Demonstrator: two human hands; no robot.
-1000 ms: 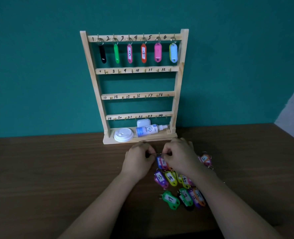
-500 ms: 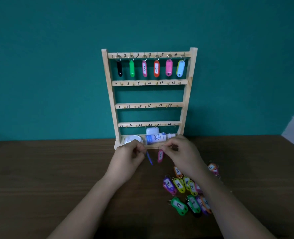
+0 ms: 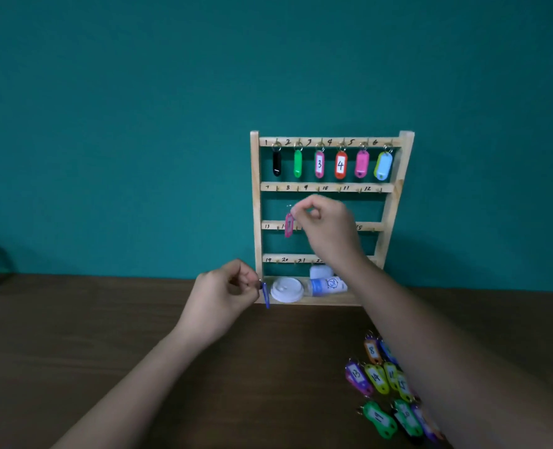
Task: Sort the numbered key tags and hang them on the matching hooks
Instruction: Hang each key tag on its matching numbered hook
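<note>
A wooden key rack (image 3: pixel 255 202) stands against the teal wall, its rows of hooks numbered 1 to 24. Hooks 1 to 6 carry tags: black, green, pink 3, orange 4, magenta and light blue. My right hand (image 3: pixel 325 222) is raised in front of the rack's middle rows and pinches the ring of a pink tag (image 3: pixel 288 225) that hangs below the row of hooks 7 to 12. My left hand (image 3: pixel 226 293) pinches a blue tag (image 3: pixel 266 298) by its ring, just left of the rack's base. A pile of several coloured tags (image 3: pixel 382 387) lies on the table under my right forearm.
A white plastic lid (image 3: pixel 286 289), a small white bottle (image 3: pixel 328 285) lying on its side and a white box (image 3: pixel 320 272) sit on the rack's bottom shelf. The brown wooden table (image 3: pixel 106 319) stretches out to the left.
Both hands lifted from the pile, each with one tag. My right hand rose with the pink tag up to the rack's middle rows; my left hand moved left with the blue tag.
</note>
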